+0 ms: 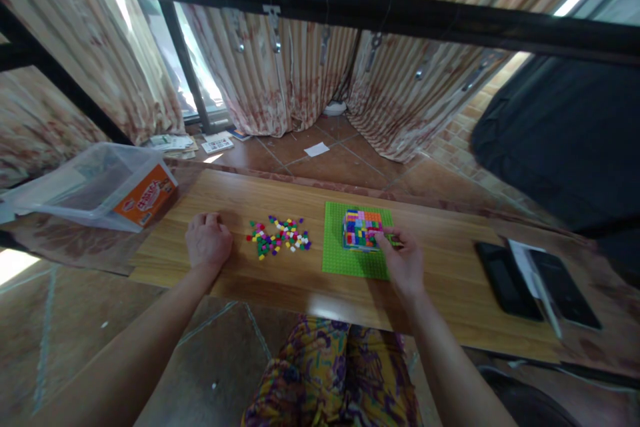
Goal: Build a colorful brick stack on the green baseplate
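A green baseplate lies on the wooden table, carrying a multicoloured block of small bricks. My right hand rests at the block's right side, fingers pinched against its near right corner. Whether a brick is between the fingertips is too small to tell. A loose pile of small coloured bricks lies left of the baseplate. My left hand rests on the table left of the pile in a loose fist, with nothing visible in it.
A clear plastic bin with an orange label stands at the table's left end. Two dark phones and papers lie at the right. A black frame bar crosses overhead, with curtains behind.
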{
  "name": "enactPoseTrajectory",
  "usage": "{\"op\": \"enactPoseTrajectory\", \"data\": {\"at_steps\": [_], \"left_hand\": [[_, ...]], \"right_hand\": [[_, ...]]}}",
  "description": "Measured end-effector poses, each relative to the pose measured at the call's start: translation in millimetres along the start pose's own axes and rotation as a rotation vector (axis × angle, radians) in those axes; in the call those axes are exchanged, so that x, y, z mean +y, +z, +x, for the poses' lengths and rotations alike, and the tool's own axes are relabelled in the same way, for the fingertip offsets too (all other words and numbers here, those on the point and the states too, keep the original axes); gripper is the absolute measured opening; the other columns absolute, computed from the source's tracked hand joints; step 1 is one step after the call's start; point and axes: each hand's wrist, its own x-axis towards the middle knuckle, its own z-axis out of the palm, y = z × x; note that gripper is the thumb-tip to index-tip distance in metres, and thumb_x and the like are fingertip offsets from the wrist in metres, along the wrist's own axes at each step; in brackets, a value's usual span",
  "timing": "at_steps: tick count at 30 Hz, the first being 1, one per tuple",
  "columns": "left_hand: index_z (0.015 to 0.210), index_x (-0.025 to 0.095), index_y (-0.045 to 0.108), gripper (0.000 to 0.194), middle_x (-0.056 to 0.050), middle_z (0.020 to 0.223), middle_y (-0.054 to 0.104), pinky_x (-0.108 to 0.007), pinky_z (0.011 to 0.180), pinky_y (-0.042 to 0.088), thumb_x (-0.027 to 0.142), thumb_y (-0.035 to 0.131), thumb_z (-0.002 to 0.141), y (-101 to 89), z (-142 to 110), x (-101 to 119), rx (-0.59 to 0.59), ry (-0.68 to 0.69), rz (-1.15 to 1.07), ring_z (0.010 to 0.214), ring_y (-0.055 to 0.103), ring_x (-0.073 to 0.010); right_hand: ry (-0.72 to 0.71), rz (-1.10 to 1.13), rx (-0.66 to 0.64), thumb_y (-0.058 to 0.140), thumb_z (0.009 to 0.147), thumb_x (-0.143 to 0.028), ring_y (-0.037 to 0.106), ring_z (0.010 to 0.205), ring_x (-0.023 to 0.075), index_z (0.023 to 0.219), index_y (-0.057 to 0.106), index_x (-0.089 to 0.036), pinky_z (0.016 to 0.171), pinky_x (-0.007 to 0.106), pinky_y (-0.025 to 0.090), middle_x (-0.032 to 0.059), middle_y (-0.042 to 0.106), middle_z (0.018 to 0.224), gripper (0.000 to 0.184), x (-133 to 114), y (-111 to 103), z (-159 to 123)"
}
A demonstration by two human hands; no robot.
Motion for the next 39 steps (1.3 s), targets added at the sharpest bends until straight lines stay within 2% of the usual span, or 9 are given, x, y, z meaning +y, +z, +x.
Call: {"op": "enactPoseTrajectory", "data": {"at_steps": [5, 16, 18, 22, 24, 27, 32, 36, 39], "left_hand": [[0.108, 0.012, 0.068, 0.036, -0.018, 0.11, 0.063, -0.045, 0.094, 0.046, 0.022, 0.041, 0.086, 0.5, 0, 0, -0.003, 0.004, 0.016, 0.107, 0.058, -0.0324], [0.111, 0.014, 0.068, 0.036, -0.016, 0.11, 0.063, -0.043, 0.092, 0.045, 0.022, 0.042, 0.086, 2.6, 0, -1, 0.013, -0.005, 0.005, 0.105, 0.059, -0.0314], [0.11, 0.014, 0.068, 0.036, -0.016, 0.11, 0.063, -0.043, 0.092, 0.045, 0.022, 0.042, 0.087, 2.6, 0, -1, 0.011, -0.004, 0.01, 0.105, 0.059, -0.0315], [0.11, 0.012, 0.068, 0.036, -0.017, 0.111, 0.063, -0.043, 0.092, 0.045, 0.021, 0.041, 0.087, 2.1, -1, -1, -0.006, 0.002, 0.023, 0.107, 0.058, -0.0317], [0.109, 0.012, 0.068, 0.036, -0.017, 0.111, 0.063, -0.043, 0.093, 0.045, 0.021, 0.041, 0.087, 1.4, -1, 0, -0.012, 0.006, 0.032, 0.107, 0.058, -0.0316], [0.109, 0.011, 0.068, 0.036, -0.017, 0.111, 0.063, -0.042, 0.093, 0.045, 0.02, 0.041, 0.088, 0.3, -2, 1, -0.018, 0.005, 0.038, 0.108, 0.058, -0.0315], [0.112, 0.01, 0.067, 0.036, -0.018, 0.111, 0.063, -0.043, 0.092, 0.045, 0.019, 0.042, 0.088, -0.7, -3, 2, -0.029, 0.003, 0.038, 0.107, 0.058, -0.0318], [0.111, 0.011, 0.068, 0.035, -0.018, 0.111, 0.063, -0.042, 0.091, 0.046, 0.018, 0.043, 0.088, -0.8, -4, 2, -0.025, 0.003, 0.026, 0.107, 0.058, -0.0312], [0.109, 0.012, 0.068, 0.034, -0.017, 0.11, 0.063, -0.041, 0.092, 0.046, 0.018, 0.042, 0.088, -0.9, -4, 3, -0.024, -0.003, 0.023, 0.108, 0.058, -0.0304]], "right_hand": [[0.152, 0.235, -0.047, 0.075, 0.07, -0.055, 0.064, 0.077, 0.0187, 0.097, 0.07, -0.016, 0.071, 0.033, 0.052, 0.0072, 0.073, 0.089, 0.048, 5, 6, 0], [0.197, 0.395, -0.105, 0.08, 0.066, -0.052, 0.066, 0.075, 0.0171, 0.095, 0.07, -0.017, 0.071, 0.033, 0.054, 0.0059, 0.074, 0.088, 0.047, 6, 6, 3], [0.21, 0.438, -0.05, 0.078, 0.069, -0.052, 0.065, 0.072, 0.0153, 0.095, 0.07, -0.018, 0.067, 0.03, 0.052, 0.0045, 0.073, 0.087, 0.044, 4, 0, 2], [0.186, 0.405, 0.181, 0.071, 0.076, -0.05, 0.061, 0.067, 0.0129, 0.089, 0.07, -0.018, 0.062, 0.026, 0.047, 0.0022, 0.07, 0.079, 0.035, -11, -14, -7], [0.148, 0.351, 0.203, 0.07, 0.077, -0.048, 0.062, 0.07, 0.0149, 0.088, 0.071, -0.018, 0.065, 0.028, 0.048, 0.0031, 0.07, 0.079, 0.032, -23, -16, -16], [0.052, 0.271, 0.07, 0.068, 0.08, -0.044, 0.066, 0.077, 0.0183, 0.089, 0.072, -0.019, 0.072, 0.032, 0.051, 0.0055, 0.073, 0.087, 0.026, -41, -5, -36], [-0.194, 0.024, -0.296, 0.059, 0.087, -0.034, 0.064, 0.076, 0.0188, 0.091, 0.072, -0.021, 0.072, 0.033, 0.051, 0.0059, 0.072, 0.088, 0.019, -57, 37, -66], [-0.297, -0.128, -0.369, 0.056, 0.089, -0.026, 0.064, 0.084, 0.0215, 0.093, 0.072, -0.02, 0.079, 0.034, 0.05, 0.0075, 0.069, 0.09, 0.018, -61, 71, -70], [-0.384, -0.23, -0.411, 0.057, 0.09, -0.021, 0.061, 0.091, 0.0222, 0.095, 0.073, -0.02, 0.084, 0.034, 0.048, 0.0076, 0.068, 0.093, 0.017, -63, 87, -69]]}}
